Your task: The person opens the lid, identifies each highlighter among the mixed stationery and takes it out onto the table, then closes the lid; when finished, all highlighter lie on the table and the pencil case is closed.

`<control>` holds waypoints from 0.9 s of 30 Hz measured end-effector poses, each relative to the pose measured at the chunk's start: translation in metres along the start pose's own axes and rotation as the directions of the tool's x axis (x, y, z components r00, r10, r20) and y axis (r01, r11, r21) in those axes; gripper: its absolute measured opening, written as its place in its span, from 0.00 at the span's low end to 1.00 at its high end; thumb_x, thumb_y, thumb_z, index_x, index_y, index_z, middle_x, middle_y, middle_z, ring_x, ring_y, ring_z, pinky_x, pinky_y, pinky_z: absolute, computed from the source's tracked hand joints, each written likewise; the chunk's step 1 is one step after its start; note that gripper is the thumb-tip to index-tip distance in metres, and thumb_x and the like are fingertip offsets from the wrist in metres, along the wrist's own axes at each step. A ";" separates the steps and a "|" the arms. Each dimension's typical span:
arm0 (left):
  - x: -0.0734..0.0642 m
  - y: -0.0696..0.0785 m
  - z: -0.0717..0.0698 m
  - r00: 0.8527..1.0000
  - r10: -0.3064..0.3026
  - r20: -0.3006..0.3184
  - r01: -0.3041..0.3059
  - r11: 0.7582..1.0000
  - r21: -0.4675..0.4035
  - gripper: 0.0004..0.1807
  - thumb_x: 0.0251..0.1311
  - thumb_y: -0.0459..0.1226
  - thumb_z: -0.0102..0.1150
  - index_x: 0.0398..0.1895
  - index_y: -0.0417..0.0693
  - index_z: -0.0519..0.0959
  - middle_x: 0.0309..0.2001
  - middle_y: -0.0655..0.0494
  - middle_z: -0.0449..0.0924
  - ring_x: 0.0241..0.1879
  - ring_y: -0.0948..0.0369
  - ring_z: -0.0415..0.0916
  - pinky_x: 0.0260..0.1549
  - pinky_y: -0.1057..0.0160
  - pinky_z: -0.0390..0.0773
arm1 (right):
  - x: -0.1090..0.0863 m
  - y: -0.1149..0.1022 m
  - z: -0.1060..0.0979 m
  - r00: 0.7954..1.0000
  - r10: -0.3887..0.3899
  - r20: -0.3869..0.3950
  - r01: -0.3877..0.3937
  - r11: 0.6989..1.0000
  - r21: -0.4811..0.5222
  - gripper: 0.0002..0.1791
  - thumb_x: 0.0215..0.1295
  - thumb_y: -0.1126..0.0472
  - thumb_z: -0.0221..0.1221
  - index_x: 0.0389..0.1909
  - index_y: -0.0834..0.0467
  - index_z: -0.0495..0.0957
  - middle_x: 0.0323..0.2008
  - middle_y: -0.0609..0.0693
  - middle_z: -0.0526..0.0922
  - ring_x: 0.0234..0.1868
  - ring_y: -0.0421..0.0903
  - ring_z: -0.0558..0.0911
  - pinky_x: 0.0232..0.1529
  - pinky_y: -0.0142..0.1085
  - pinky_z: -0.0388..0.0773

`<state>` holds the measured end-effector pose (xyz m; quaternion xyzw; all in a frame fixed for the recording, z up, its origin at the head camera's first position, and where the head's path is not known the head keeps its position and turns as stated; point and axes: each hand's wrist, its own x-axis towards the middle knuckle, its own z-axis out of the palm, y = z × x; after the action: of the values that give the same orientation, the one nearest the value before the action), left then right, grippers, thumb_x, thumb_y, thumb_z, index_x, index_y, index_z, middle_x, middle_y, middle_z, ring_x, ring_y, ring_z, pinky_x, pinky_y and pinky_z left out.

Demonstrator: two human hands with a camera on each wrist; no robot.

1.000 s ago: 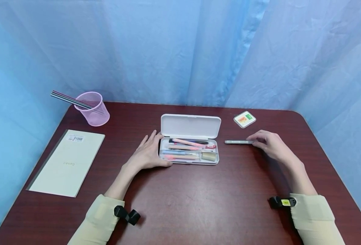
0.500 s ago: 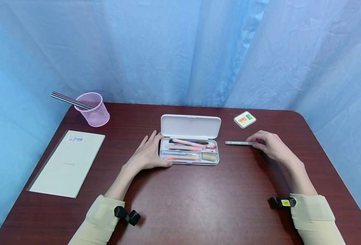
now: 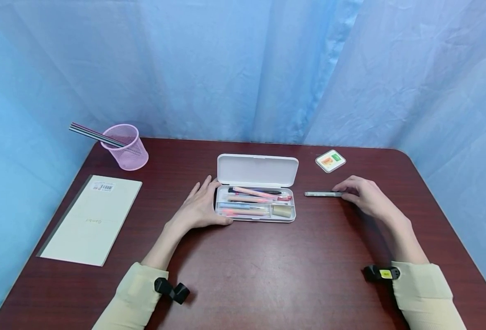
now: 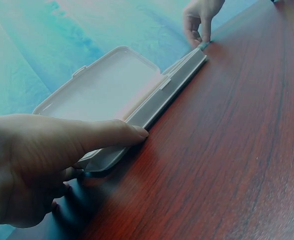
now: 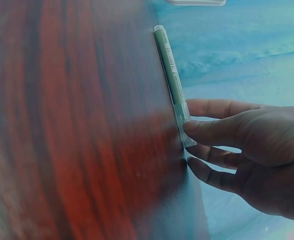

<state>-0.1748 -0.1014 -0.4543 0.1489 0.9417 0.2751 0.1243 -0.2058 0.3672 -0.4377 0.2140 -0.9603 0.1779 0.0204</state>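
The right hand [image 3: 363,196] had its grip pinched on a green pen [image 3: 320,194] right of the open pencil case [image 3: 258,170]; the left hand [image 3: 197,210] gripped the case's left side. Other pens [image 3: 248,199] lay inside.

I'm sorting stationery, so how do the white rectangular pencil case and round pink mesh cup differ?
The white rectangular pencil case lies flat, lid raised; the round pink mesh cup stands, lidless. The case has solid walls, the cup perforated ones. Both have things in them.
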 end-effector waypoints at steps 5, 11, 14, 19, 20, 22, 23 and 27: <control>0.000 0.001 0.000 1.000 -0.003 -0.001 0.003 1.000 -0.003 0.58 0.43 0.57 0.76 0.76 0.46 0.60 0.81 0.45 0.55 0.85 0.49 0.42 0.84 0.46 0.42 | -0.001 -0.001 -0.001 1.000 0.005 0.007 -0.005 1.000 0.005 0.16 0.62 0.72 0.67 0.46 0.51 0.88 0.42 0.47 0.86 0.42 0.43 0.79 0.43 0.35 0.77; 0.001 -0.001 0.001 1.000 -0.001 -0.001 0.001 1.000 -0.003 0.58 0.43 0.57 0.75 0.76 0.46 0.60 0.81 0.44 0.55 0.84 0.48 0.43 0.84 0.45 0.42 | -0.002 -0.001 -0.004 0.999 0.026 0.027 -0.027 0.999 0.018 0.16 0.62 0.72 0.67 0.47 0.51 0.88 0.41 0.48 0.85 0.42 0.45 0.80 0.43 0.39 0.78; 0.001 -0.001 0.001 1.000 0.000 -0.001 0.000 1.000 -0.003 0.58 0.43 0.57 0.75 0.76 0.46 0.60 0.81 0.44 0.55 0.84 0.48 0.43 0.84 0.45 0.42 | -0.002 -0.001 -0.004 0.999 0.029 0.029 -0.029 0.999 0.018 0.16 0.63 0.72 0.67 0.47 0.51 0.88 0.42 0.48 0.85 0.42 0.44 0.80 0.43 0.37 0.78; 0.000 0.001 0.000 1.000 -0.003 -0.001 0.003 1.000 -0.003 0.58 0.43 0.57 0.76 0.76 0.46 0.60 0.81 0.44 0.55 0.84 0.48 0.42 0.84 0.45 0.42 | -0.002 0.001 -0.005 0.999 0.020 0.026 -0.020 1.000 0.019 0.17 0.62 0.72 0.67 0.47 0.50 0.88 0.42 0.48 0.85 0.42 0.44 0.80 0.42 0.33 0.76; 0.000 0.000 0.000 1.000 -0.004 -0.001 0.004 1.000 -0.003 0.58 0.43 0.57 0.76 0.76 0.46 0.60 0.81 0.44 0.55 0.84 0.48 0.42 0.84 0.45 0.42 | -0.002 0.001 -0.005 0.999 0.020 0.026 -0.020 1.000 0.020 0.17 0.62 0.72 0.67 0.47 0.50 0.88 0.42 0.48 0.85 0.41 0.44 0.80 0.42 0.32 0.76; 0.000 0.000 0.000 1.000 -0.004 0.000 0.004 1.000 -0.004 0.58 0.43 0.57 0.76 0.76 0.46 0.60 0.81 0.44 0.55 0.85 0.48 0.42 0.84 0.45 0.42 | -0.003 0.001 -0.005 0.999 0.019 0.026 -0.019 1.000 0.020 0.17 0.62 0.72 0.67 0.48 0.50 0.88 0.42 0.48 0.85 0.41 0.44 0.80 0.41 0.31 0.76; 0.000 0.000 0.000 1.000 -0.004 0.000 0.004 1.000 -0.004 0.58 0.43 0.57 0.76 0.76 0.46 0.60 0.81 0.44 0.55 0.84 0.48 0.42 0.84 0.45 0.42 | -0.003 0.001 -0.005 0.999 0.019 0.027 -0.019 1.000 0.019 0.16 0.62 0.71 0.67 0.48 0.51 0.88 0.42 0.48 0.85 0.41 0.44 0.80 0.41 0.31 0.76; 0.001 0.000 0.000 1.000 -0.005 0.001 0.005 1.000 0.000 0.58 0.43 0.57 0.76 0.76 0.46 0.59 0.81 0.44 0.55 0.84 0.48 0.43 0.84 0.45 0.42 | -0.003 0.000 -0.007 0.999 0.023 0.032 -0.023 1.000 0.017 0.16 0.63 0.70 0.67 0.49 0.51 0.88 0.43 0.49 0.86 0.42 0.45 0.81 0.41 0.32 0.76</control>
<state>-0.1756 -0.1012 -0.4545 0.1468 0.9419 0.2749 0.1254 -0.2037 0.3705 -0.4317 0.2058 -0.9613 0.1830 0.0012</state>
